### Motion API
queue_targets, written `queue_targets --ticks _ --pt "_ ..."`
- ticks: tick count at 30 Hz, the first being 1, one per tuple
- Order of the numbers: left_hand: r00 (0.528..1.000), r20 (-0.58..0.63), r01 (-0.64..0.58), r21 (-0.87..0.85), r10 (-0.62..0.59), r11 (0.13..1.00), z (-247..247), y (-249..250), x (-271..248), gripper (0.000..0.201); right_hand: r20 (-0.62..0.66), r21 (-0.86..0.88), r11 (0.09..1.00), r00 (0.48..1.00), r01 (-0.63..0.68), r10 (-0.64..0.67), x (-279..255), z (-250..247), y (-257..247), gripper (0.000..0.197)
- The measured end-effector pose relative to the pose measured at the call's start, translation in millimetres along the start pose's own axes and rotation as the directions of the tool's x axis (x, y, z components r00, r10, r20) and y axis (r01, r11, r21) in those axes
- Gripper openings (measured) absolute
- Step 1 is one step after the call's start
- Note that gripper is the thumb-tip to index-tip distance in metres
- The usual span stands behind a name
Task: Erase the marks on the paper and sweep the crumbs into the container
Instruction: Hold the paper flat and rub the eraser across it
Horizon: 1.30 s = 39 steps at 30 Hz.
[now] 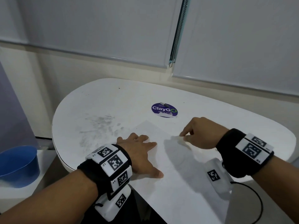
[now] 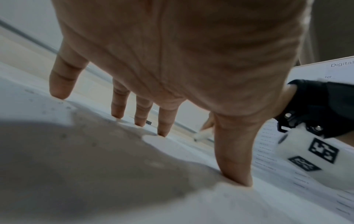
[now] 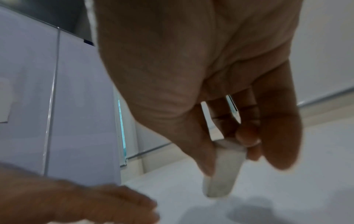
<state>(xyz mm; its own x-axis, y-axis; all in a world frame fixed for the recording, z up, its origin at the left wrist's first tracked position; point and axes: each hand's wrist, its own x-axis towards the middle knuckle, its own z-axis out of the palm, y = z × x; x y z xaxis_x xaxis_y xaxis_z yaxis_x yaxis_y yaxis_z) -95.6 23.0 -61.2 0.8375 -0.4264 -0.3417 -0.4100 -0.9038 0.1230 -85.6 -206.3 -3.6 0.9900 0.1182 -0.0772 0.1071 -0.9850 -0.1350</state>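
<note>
Little of the task looked finished: the right hand point(image 1: 198, 133) pinched the eraser point(image 3: 220, 171) just above the paper point(image 1: 169, 159) at centre frame, the left hand point(image 1: 140, 152) pressed it flat with spread fingers, and the blue container point(image 1: 17, 165) waited at the lower left, sweeping not begun.

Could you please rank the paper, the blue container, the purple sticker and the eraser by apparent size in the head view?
1. paper
2. blue container, nearer the camera
3. purple sticker
4. eraser, mostly hidden by the right hand
</note>
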Motion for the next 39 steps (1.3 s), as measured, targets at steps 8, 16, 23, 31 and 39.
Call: queue_targets --ticks 8,16,23,31,39 --pt "1.000 -0.013 -0.016 0.011 0.016 1.000 1 -1 0 0.105 0.005 0.070 0.997 0.999 0.046 -0.046 -1 21 -10 0.021" --pt "0.713 -0.694 -0.182 -0.328 -0.106 0.927 1 -31 -33 0.016 -0.048 0.222 0.975 0.999 0.009 0.002 -14 26 7 0.024" --pt "0.953 -0.297 -0.004 -0.211 -0.060 0.977 31 -39 -58 0.101 -0.104 0.274 0.962 0.994 -0.012 0.042 -14 24 12 0.024" --pt "0.898 -0.404 0.059 -0.287 -0.176 0.956 66 -23 -57 0.095 -0.004 0.252 0.958 0.990 0.137 -0.140 -30 36 -27 0.030" --pt "0.877 -0.442 0.078 -0.256 -0.188 0.964 67 -21 -54 0.105 -0.037 0.163 0.986 0.999 0.035 -0.029 -19 37 -29 0.024"
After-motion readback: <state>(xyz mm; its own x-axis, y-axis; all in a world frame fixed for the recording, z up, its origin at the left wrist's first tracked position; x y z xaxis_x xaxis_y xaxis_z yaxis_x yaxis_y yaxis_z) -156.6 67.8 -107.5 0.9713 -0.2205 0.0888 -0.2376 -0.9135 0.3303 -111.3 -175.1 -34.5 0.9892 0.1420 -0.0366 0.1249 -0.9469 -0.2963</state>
